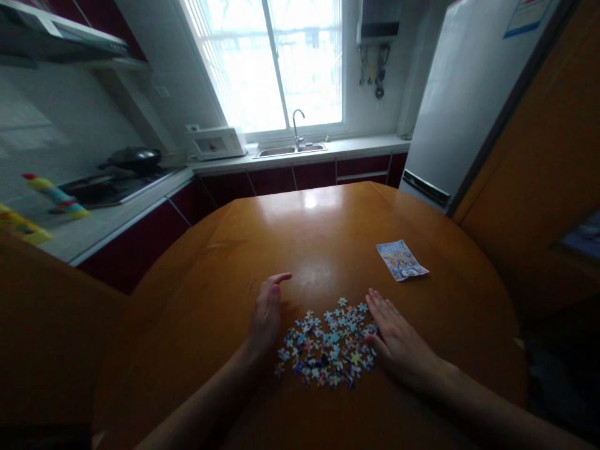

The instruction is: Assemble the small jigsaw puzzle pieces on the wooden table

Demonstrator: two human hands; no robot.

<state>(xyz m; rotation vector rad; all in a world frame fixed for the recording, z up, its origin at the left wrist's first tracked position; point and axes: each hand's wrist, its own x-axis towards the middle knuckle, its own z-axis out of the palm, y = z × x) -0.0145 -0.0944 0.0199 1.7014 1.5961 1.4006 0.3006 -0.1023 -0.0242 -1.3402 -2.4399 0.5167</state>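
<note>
A loose pile of small jigsaw puzzle pieces [330, 347], mostly pale blue and white with some dark blue ones, is spread on the brown wooden table [197, 350]. My left hand [268, 312] is at the left side of the pile, turned on edge with its fingers bent toward the right and nothing in it. Along the right side of the pile lies my right hand [396, 334], palm down with the fingers stretched out, its thumb touching or just over the outer pieces. Farther off to the right is a printed picture sheet [402, 260], lying flat.
Beyond the table a counter holds a sink with a faucet [297, 128] and a white microwave [218, 144]. To the left are a stove with a wok [134, 159] and a yellow bottle [56, 197]. A refrigerator [462, 94] stands at the right.
</note>
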